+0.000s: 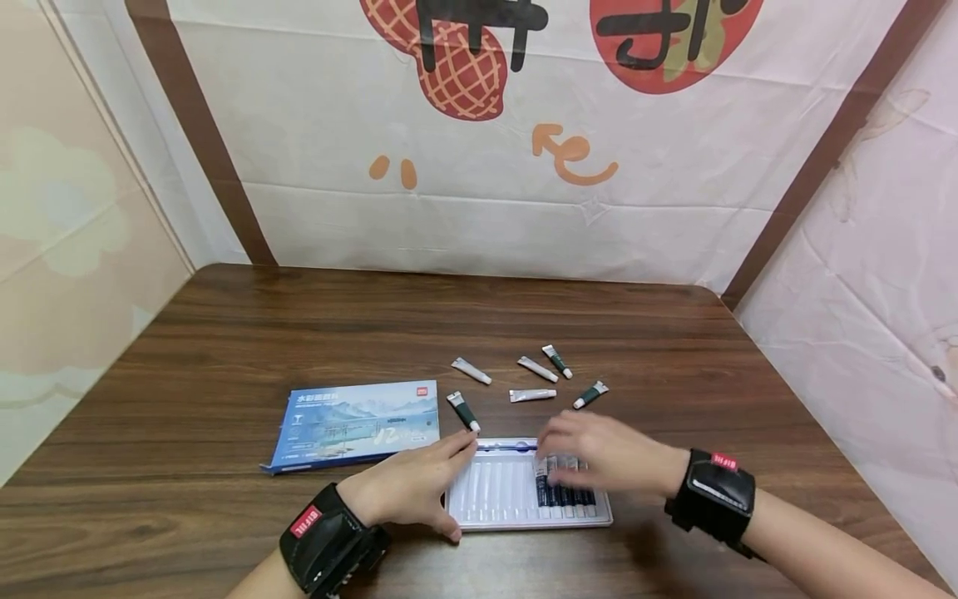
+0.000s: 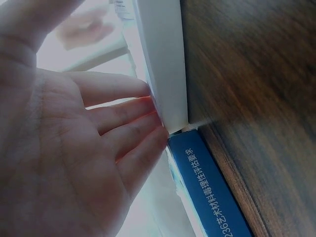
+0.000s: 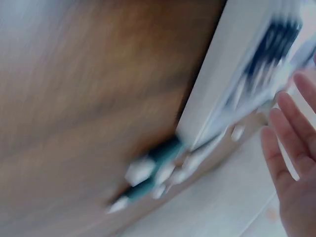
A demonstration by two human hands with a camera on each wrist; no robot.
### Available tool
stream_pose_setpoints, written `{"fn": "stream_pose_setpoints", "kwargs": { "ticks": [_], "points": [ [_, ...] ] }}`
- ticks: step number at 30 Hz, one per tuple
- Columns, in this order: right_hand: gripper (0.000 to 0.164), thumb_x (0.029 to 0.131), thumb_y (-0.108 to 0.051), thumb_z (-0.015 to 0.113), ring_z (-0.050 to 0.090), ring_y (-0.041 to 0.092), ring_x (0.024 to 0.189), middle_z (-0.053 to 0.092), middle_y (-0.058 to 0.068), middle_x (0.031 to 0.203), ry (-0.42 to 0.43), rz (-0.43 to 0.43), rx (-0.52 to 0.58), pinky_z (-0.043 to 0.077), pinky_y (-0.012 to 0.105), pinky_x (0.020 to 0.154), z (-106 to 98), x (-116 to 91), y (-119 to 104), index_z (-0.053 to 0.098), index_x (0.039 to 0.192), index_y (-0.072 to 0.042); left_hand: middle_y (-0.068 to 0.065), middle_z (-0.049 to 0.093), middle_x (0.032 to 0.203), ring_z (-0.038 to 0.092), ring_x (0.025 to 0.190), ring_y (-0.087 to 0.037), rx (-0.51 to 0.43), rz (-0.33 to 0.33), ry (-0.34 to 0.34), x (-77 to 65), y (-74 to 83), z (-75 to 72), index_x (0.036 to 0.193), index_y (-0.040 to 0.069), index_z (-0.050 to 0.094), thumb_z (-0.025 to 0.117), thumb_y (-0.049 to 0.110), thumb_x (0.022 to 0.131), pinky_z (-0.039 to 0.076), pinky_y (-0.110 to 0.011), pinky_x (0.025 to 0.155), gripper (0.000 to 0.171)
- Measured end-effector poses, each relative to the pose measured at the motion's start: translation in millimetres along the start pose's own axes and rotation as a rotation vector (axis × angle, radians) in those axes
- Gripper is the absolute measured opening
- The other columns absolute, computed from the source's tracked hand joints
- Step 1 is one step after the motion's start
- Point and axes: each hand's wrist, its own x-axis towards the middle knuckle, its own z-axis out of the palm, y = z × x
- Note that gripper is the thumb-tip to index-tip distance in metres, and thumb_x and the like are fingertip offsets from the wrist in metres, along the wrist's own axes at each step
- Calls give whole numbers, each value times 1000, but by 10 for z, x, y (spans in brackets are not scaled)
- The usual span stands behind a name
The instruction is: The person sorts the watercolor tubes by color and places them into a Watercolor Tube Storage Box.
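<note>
A white paint tray [image 1: 490,491] lies on the table, its right part filled with several dark paint tubes [image 1: 566,497]. At the tray's left end my left hand [image 1: 407,482] steadies it, the thumb near the front corner. In the left wrist view, straight fingertips [image 2: 148,118] touch the tray's white side wall [image 2: 165,64]. My right hand [image 1: 599,453] hovers over the tubes with nothing seen in it. Its fingers appear spread and fairly straight in the blurred right wrist view.
Several loose paint tubes [image 1: 534,395], some silvery and some dark green, lie behind the tray. A blue paint box [image 1: 359,424] lies flat to its left, close by the left hand. A printed cloth [image 1: 479,225] hangs behind the wooden table [image 1: 224,333].
</note>
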Motion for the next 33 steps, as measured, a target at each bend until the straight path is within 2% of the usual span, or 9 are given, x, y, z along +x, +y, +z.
{"fn": "stream_pose_setpoints", "kwargs": {
  "ticks": [4,7,9,11,16,22,25,29,33],
  "points": [
    [17,76,-9,72,56,14,85,58,-1,91,124,99,-123,49,30,74,-115,-90,375,65,92,-10,-19,24,146,26,132,-27,-1,-3,-6,4,18,-16,139,-7,32,78,40,69,30,-38,101,96],
    [20,75,0,70,56,20,81,57,6,89,126,193,-221,49,36,67,-135,-124,655,63,93,-5,-19,24,146,26,132,-27,-7,-12,-15,-7,24,-30,139,-7,32,78,40,69,30,-39,101,96],
    [22,77,3,67,56,21,81,56,8,92,108,236,-235,48,36,63,-117,-97,801,61,98,-2,-19,24,146,27,131,-28,-3,-9,-10,-23,24,-34,139,-7,32,78,40,68,30,-39,101,96],
    [27,79,5,64,56,20,86,55,8,99,78,252,-222,48,35,64,-94,-37,910,61,105,-4,-20,25,145,28,131,-28,5,-5,-1,-37,21,-36,138,-8,33,78,40,68,31,-39,101,97],
    [38,79,11,61,53,19,101,54,7,114,15,169,-191,48,34,71,-30,143,1113,63,110,-12,-19,24,146,27,131,-28,12,0,0,-28,22,-35,139,-7,32,78,41,69,31,-39,101,96],
    [26,84,5,56,56,18,94,57,7,109,-16,97,-237,47,28,66,100,220,1284,66,101,-12,-18,23,146,25,132,-27,-3,-1,-19,6,32,-24,139,-7,32,78,40,69,30,-39,101,95],
    [19,85,0,61,56,18,90,57,6,104,-3,70,-262,47,28,66,135,231,1336,67,98,-11,-18,23,147,25,132,-27,-6,-8,-26,3,33,-23,139,-6,32,78,40,70,30,-39,101,95],
    [17,82,-8,68,54,17,88,58,3,99,-19,31,-359,48,30,69,138,196,1389,67,98,-12,-18,23,147,25,132,-27,-4,-7,-27,6,31,-17,139,-6,32,77,40,70,30,-40,101,95],
    [18,83,-13,68,53,18,88,60,3,95,-42,-18,-470,47,30,74,99,136,1399,65,100,-8,-19,24,146,26,132,-27,0,-5,-23,10,30,-20,139,-6,31,77,40,69,30,-40,101,96]
  ]
}}
